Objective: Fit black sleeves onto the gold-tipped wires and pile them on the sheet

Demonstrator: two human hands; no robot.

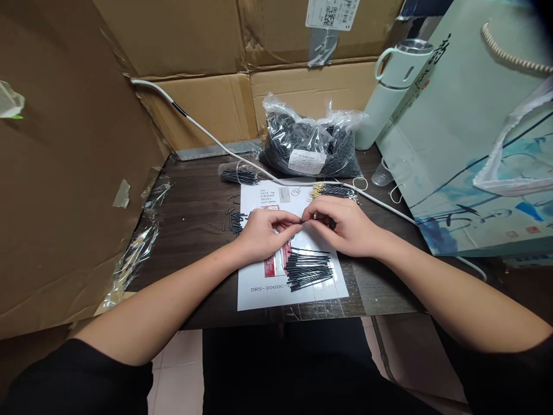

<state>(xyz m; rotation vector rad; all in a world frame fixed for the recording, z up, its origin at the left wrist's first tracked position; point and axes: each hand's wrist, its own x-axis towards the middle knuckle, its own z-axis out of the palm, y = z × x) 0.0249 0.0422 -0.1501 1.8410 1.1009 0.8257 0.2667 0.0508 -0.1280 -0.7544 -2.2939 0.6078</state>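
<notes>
My left hand (273, 231) and my right hand (343, 225) meet over the white printed sheet (298, 298), thumb and forefinger of each pinched at a tiny black piece (302, 222). The left seems to hold a short black tube, mostly covered by its fingertips. In the right is a thin black wire, partly hidden by the curled fingers. Just below the hands lies a neat row of thin black wires (309, 270). Short black tube pieces (234, 220) are scattered left of my left hand. Behind my right hand lies a bundle of wires with yellow ends (332, 191).
At the back stand a clear bag of black pieces (309, 144) and a pale bottle (393, 86). A small clear bag of black sticks (239, 173) lies left of it. A white cable (207, 134) crosses the table. Cardboard (64, 173) walls the left; a paper bag (488, 150) stands right.
</notes>
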